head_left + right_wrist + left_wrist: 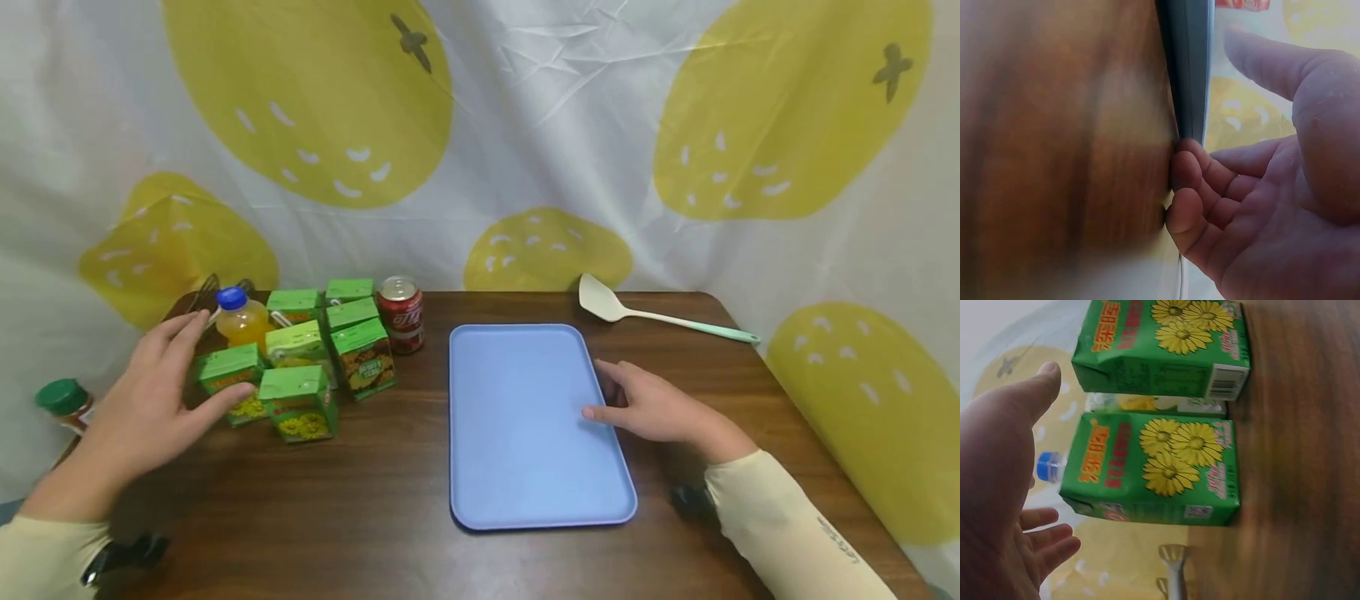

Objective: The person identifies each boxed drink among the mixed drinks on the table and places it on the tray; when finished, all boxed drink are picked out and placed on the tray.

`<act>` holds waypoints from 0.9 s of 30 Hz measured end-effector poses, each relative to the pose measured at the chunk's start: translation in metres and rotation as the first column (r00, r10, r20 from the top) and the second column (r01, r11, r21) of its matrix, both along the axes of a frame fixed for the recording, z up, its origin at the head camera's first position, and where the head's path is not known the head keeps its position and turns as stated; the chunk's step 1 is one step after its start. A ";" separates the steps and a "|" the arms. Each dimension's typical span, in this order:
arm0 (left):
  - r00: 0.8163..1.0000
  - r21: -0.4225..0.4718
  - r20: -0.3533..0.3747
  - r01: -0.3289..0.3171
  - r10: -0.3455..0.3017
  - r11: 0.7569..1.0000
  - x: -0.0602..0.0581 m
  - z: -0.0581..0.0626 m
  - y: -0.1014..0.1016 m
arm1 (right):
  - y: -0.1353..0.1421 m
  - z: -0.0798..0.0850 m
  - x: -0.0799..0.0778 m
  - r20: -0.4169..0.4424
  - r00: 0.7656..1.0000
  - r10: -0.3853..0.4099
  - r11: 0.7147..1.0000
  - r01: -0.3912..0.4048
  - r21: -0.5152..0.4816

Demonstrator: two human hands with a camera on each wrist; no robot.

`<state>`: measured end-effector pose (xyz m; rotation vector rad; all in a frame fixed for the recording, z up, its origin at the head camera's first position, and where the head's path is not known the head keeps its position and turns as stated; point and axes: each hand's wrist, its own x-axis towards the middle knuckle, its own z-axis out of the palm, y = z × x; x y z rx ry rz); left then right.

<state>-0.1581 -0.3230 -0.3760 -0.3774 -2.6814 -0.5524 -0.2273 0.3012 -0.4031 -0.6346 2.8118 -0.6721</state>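
Observation:
In the head view my left hand (146, 400) hovers at the left beside a group of green drink cartons, fingers and thumb spread with nothing between them. Nearest to it are two cartons with yellow flowers, a left one (228, 364) and a front one (298, 408); both show large in the left wrist view. Behind them stands a blue-capped bottle of orange drink (243, 323). My right hand (656, 404) is at the right edge of a blue tray (532, 425). Its fingertips (1186, 169) are at the tray's rim by the tabletop, while the thumb stands apart over the tray.
A red soda can (401, 317) stands right of the cartons. Behind the tray lies a spatula (660, 317) with a pale green handle. A green-lidded jar (63, 400) is at far left. A lemon-print cloth (525, 150) hangs behind the wooden table (360, 517).

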 end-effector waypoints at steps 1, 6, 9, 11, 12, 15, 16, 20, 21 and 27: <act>1.000 0.005 -0.001 -0.003 0.003 1.000 0.001 -0.001 -0.001 | 0.000 0.000 0.001 -0.001 1.000 0.009 1.000 -0.009 -0.001; 1.000 0.016 0.017 -0.026 0.025 1.000 0.001 -0.005 -0.005 | 0.003 0.003 0.009 0.011 1.000 0.028 1.000 -0.029 0.009; 0.998 0.033 0.050 -0.032 0.031 0.999 0.000 -0.007 -0.007 | 0.005 0.005 0.015 0.033 0.999 0.029 0.999 -0.029 0.017; 0.997 0.050 0.075 -0.034 0.030 0.998 -0.001 -0.009 -0.009 | 0.006 0.006 0.019 0.046 0.998 0.032 0.999 -0.033 0.022; 0.996 0.062 0.087 -0.035 0.029 0.997 -0.001 -0.010 -0.009 | 0.006 0.006 0.020 0.048 0.998 0.037 0.999 -0.038 0.026; 0.992 0.086 0.121 -0.036 0.026 0.996 -0.003 -0.014 -0.010 | 0.006 0.005 0.023 0.050 0.998 0.047 0.998 -0.049 0.031; 0.991 0.091 0.130 -0.034 0.022 0.995 -0.003 -0.015 -0.010 | 0.006 0.005 0.024 0.055 0.997 0.048 0.998 -0.050 0.028; 0.987 0.102 0.158 -0.026 0.010 0.994 -0.004 -0.022 -0.010 | 0.007 0.004 0.026 0.083 0.996 0.042 0.999 -0.043 0.014; 0.987 0.107 0.163 -0.022 0.005 0.994 -0.004 -0.024 -0.010 | 0.007 0.004 0.026 0.091 0.995 0.038 0.999 -0.039 0.009; 0.985 0.157 0.173 0.000 -0.027 0.988 -0.006 -0.032 -0.008 | 0.009 -0.001 0.030 0.121 0.992 0.026 1.000 -0.026 -0.003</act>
